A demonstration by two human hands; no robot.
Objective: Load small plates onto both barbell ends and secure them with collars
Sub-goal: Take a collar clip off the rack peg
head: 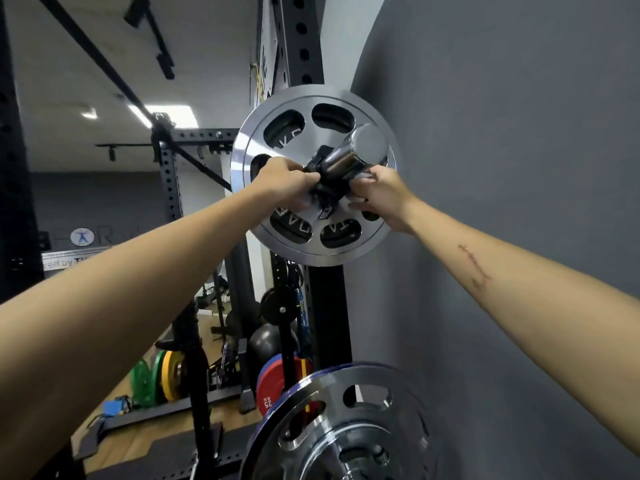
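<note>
Both my hands hold the black collar (pixel 323 183) in the middle of the frame, my left hand (pixel 282 180) on its left side, my right hand (pixel 381 194) on its right. It sits around the shiny bar end (pixel 353 148), against the silver plate (pixel 311 174) with oval holes. I think this end is almost done. I cannot see the other end.

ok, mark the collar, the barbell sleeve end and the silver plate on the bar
collar (pixel 323 181): head view, black body between the hands.
barbell sleeve end (pixel 367 139): head view, chrome end cap.
silver plate (pixel 313 252): head view, bare lower rim.
</note>
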